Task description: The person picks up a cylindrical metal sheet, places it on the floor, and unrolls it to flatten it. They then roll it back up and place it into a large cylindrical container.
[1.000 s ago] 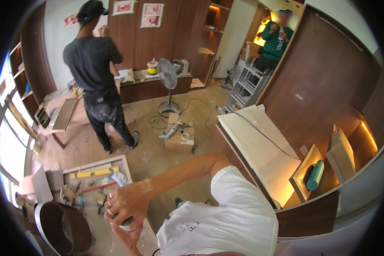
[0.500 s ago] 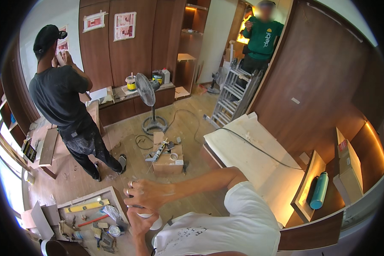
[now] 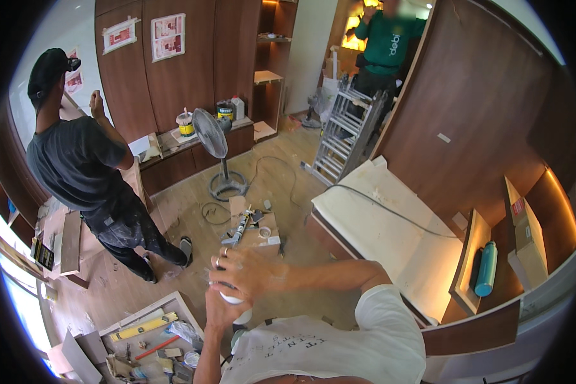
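Observation:
In front of my white shirt my two hands meet. My left hand (image 3: pixel 221 311) comes up from below, its fingers closed round a white rounded object (image 3: pixel 232 299) that looks like a small bottle or container. My right hand (image 3: pixel 242 272), with rings on it, is laid over the top of it, fingers curled down. A dark part shows between the hands. Most of the object is hidden by my fingers. Just beyond stands a cardboard box (image 3: pixel 272 221) with a caulking gun (image 3: pixel 241 228) and a roll of tape (image 3: pixel 264 233) on it.
A tool tray (image 3: pixel 184 304) holds a yellow level (image 3: pixel 144 326) and brushes. A co-worker in dark clothes (image 3: pixel 77 160) stands left; another in green (image 3: pixel 387 45) is behind a folding ladder (image 3: pixel 345 128). A pedestal fan (image 3: pixel 211 134), covered bench (image 3: pixel 384 217) and teal bottle (image 3: pixel 486 269) surround me.
My hands have shifted right and up in view, still together on the white object. The view has turned slightly. The left co-worker's hands have moved apart; the one in green has raised an arm.

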Tool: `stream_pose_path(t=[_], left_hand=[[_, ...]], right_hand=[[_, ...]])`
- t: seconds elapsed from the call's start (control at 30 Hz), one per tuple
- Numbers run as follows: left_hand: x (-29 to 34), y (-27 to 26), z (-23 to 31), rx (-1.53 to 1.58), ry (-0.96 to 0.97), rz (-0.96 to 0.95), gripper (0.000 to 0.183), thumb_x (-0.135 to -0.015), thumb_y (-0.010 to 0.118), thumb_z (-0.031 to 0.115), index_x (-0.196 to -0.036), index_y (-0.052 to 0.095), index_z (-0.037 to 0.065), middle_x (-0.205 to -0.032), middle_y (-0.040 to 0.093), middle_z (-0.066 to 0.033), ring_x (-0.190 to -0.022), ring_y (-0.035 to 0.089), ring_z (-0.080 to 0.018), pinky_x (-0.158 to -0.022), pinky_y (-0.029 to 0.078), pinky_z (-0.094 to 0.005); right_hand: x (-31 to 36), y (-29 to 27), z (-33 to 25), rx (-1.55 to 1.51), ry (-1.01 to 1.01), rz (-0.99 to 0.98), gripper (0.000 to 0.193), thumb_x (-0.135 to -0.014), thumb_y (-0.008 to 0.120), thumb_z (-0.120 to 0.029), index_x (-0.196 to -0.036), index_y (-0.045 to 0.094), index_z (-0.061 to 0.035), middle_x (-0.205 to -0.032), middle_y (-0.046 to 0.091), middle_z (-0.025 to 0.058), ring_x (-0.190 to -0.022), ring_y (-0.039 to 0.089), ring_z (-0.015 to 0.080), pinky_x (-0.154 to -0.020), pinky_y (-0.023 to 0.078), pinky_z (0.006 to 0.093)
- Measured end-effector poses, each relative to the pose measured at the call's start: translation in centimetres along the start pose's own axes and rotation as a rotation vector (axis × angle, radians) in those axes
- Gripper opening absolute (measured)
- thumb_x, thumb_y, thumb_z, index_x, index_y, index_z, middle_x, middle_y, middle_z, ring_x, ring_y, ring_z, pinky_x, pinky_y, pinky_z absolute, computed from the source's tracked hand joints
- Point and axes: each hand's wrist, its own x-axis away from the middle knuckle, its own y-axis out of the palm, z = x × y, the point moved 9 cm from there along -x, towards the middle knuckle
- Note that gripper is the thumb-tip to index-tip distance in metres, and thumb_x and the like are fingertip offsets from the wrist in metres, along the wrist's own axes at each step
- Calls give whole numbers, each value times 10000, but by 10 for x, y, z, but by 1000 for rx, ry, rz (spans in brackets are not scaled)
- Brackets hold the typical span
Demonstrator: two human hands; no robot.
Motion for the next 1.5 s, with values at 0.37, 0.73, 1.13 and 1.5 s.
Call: stream_pose_path(t=[0.37,0.73,1.13,1.5], left_hand=[[-65,-47,-42,140,-23,-158,390,-657,827,165,-940,637,-25,-874,686,-94,-734,646,-197,-670,525,-320],[-88,-29,-60,176,-37,-265,590,-632,874,265,-1096,611,13,-972,712,-138,-882,704,-267,-767,553,-385],[-122,18,-80,2,-22,-518,693,-609,882,317,-1130,563,-10,-1010,714,-165,-913,708,-294,-793,557,-395],[-140,53,-74,-58,262,-621,899,-595,871,412,-1299,498,-3,-1096,674,-206,-996,661,-379,-864,525,-422]], right_hand=[[-53,43,49,207,262,48,202,-867,657,-318,-873,674,-118,-932,636,119,-807,632,338,-623,529,452],[-29,71,100,383,526,-29,226,-907,610,-309,-896,671,-91,-883,654,148,-737,653,355,-623,506,475],[3,45,134,393,848,-37,258,-963,539,-289,-1012,674,-75,-953,670,165,-858,665,377,-716,534,478],[34,3,124,-71,896,-289,595,-732,756,-445,-1223,622,-136,-1168,632,130,-1097,612,337,-909,488,426]])
